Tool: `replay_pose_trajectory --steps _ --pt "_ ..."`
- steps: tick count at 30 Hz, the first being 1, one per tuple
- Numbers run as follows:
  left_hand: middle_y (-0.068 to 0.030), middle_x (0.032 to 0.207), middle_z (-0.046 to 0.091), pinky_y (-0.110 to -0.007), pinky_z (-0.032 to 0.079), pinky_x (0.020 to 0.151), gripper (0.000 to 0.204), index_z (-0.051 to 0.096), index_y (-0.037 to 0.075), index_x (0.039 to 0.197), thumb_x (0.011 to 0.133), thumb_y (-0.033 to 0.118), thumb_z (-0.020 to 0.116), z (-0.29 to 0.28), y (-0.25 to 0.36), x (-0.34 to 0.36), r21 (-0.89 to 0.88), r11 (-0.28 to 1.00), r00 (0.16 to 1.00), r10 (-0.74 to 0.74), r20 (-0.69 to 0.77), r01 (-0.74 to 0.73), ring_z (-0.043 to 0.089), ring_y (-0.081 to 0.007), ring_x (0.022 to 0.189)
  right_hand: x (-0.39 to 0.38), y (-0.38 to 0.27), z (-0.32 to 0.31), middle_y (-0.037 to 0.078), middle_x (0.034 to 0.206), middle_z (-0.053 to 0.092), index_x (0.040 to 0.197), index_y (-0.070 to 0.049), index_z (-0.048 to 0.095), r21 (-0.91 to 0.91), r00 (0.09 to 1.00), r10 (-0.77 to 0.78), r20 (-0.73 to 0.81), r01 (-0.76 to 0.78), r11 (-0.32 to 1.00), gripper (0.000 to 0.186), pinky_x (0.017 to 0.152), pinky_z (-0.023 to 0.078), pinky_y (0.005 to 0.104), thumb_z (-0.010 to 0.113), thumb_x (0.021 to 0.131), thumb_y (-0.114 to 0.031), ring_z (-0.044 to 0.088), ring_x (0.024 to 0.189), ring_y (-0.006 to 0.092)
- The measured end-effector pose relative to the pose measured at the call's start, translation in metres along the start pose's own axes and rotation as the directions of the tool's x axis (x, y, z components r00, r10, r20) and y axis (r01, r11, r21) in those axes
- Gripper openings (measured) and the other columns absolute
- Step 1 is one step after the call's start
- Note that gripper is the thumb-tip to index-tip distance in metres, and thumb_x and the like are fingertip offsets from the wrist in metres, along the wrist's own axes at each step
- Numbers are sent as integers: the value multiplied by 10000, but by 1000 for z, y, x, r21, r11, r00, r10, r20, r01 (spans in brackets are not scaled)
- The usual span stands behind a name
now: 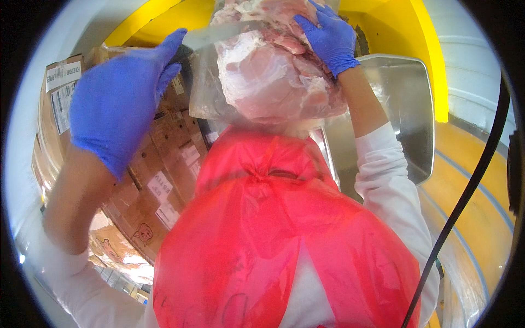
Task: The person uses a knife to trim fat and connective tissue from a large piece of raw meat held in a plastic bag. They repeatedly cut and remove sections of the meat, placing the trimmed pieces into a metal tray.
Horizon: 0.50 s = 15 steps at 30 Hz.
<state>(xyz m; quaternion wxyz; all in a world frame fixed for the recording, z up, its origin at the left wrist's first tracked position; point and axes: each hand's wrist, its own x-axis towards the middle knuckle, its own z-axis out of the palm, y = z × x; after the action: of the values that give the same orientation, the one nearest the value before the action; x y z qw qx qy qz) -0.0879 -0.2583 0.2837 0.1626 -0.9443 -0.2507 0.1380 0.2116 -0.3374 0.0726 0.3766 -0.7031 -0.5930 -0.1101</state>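
Meanwhile left hand (pixel 117 98) gripping knife (pixel 216 35), blade across raw meat (pixel 268 82); right hand (pixel 332 41) resting there, fingers spread

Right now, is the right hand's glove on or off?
On: the blue glove covers the right hand to the wrist, against the meat.

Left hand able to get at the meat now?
Probably yes: the left hand is close, and the meat looks bare on top. The knife it seems to hold would likely touch first; the right hand covers only the right side.
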Motion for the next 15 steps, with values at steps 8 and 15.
replay_pose_trajectory --steps 8,15 --pt "-151 1052 710 -434 541 803 398 597 216 1375 990 316 583 -41 -28 39 -60 994 992 98 79 -94 696 -343 912 1 -7 0 187 1164 688 1185 -28 683 68 992 80 95 -87 994 475 843 551 445 679 884 -396 670 1027 369" --pt "-142 1151 705 -397 533 882 413 575 197 1401 994 266 590 -33 -13 43 -190 982 970 37 242 10 691 -318 1030 2 11 -9 179 1167 691 1180 -27 687 21 985 106 133 -110 994 470 855 550 435 679 886 -394 668 1038 367"
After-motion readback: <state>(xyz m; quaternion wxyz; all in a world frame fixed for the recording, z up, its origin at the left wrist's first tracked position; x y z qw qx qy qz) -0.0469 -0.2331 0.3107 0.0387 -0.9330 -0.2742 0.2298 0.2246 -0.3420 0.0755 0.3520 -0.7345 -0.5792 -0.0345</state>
